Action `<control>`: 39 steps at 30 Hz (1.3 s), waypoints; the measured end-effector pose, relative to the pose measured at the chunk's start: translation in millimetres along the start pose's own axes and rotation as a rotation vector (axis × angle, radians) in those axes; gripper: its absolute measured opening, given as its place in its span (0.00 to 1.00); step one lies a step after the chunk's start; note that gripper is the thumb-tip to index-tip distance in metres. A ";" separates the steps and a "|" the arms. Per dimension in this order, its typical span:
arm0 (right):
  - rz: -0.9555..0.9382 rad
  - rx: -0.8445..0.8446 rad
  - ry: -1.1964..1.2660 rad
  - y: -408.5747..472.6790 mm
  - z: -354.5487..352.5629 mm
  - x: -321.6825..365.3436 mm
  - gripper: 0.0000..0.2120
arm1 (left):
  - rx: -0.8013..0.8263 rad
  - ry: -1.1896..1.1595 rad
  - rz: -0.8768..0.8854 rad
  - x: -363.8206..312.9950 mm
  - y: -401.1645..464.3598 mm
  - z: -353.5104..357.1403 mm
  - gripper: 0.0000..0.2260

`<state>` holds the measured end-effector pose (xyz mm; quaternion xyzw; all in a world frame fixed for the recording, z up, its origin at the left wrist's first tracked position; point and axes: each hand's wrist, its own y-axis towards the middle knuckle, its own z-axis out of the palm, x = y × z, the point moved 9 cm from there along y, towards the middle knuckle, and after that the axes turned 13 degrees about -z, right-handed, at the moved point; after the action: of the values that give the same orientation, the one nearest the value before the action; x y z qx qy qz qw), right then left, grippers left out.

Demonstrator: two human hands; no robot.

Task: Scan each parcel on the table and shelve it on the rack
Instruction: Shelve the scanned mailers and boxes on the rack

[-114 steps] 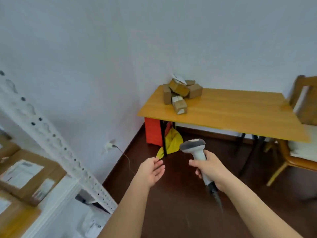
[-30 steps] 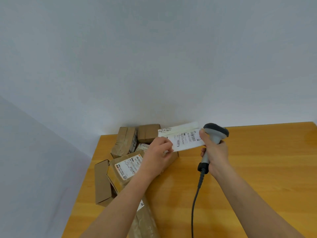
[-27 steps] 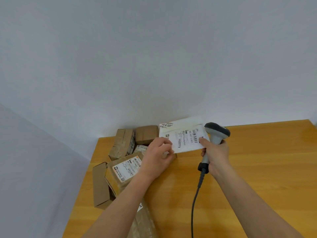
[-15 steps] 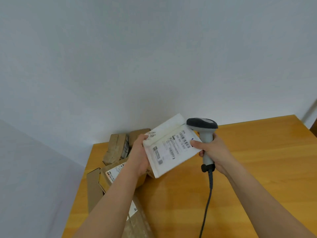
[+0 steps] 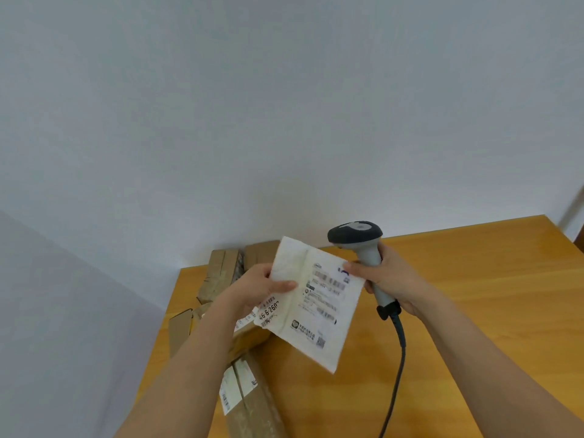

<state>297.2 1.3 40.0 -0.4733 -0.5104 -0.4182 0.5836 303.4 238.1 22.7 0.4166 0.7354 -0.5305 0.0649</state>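
A flat white mailer parcel (image 5: 316, 305) with a printed label hangs above the wooden table (image 5: 474, 311), label side up. My left hand (image 5: 256, 289) pinches its left edge, thumb on top. My right hand (image 5: 388, 279) grips the grey handle of a barcode scanner (image 5: 363, 245), whose dark head sits just above the parcel's upper right corner; the forefinger touches the parcel's right edge. Several brown cardboard parcels (image 5: 221, 273) lie piled in the table's left back corner, partly hidden by my left arm.
A long taped box (image 5: 252, 403) lies along the table's left front under my left forearm. The scanner's dark cable (image 5: 396, 368) trails down over the tabletop. White walls meet behind the table. The rack is out of view.
I came from the rack to the table and lifted the white mailer off the pile. In the last second it has come toward me and tilted, label up, beside the scanner.
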 end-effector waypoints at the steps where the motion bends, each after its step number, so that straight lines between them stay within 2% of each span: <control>1: -0.002 -0.031 -0.027 -0.6 -3.9 0.7 0.14 | -0.056 -0.078 0.005 3.4 -0.8 -7.2 0.12; 3: 0.030 -0.070 -0.035 -4.4 -7.9 -1.1 0.15 | -0.165 -0.319 -0.025 17.7 1.6 -24.3 0.12; 6: 0.083 -0.016 0.075 -14.2 4.9 1.7 0.13 | -0.213 -0.753 -0.065 34.4 3.5 -33.4 0.16; 9: 0.055 0.097 0.131 -21.7 25.1 14.3 0.13 | -0.234 -0.943 -0.041 37.0 2.6 -34.7 0.16; 16: -0.025 0.200 0.196 -36.2 44.4 48.8 0.12 | -0.314 -0.966 -0.077 44.3 0.1 -37.1 0.18; 24: -0.065 0.210 0.163 -47.6 33.2 67.6 0.12 | -0.338 -0.901 -0.126 53.4 -6.1 -31.0 0.20; 33: -0.040 0.218 0.151 -65.6 16.8 62.1 0.10 | -0.381 -0.944 -0.176 77.5 -12.5 0.5 0.18; 39: -0.026 0.280 0.107 -80.7 27.5 51.0 0.13 | -0.406 -1.041 -0.194 119.1 -26.3 23.6 0.15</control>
<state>219.9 11.7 101.5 -0.3576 -0.5380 -0.3753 0.6647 200.5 280.8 -32.3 0.0097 0.7286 -0.5173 0.4488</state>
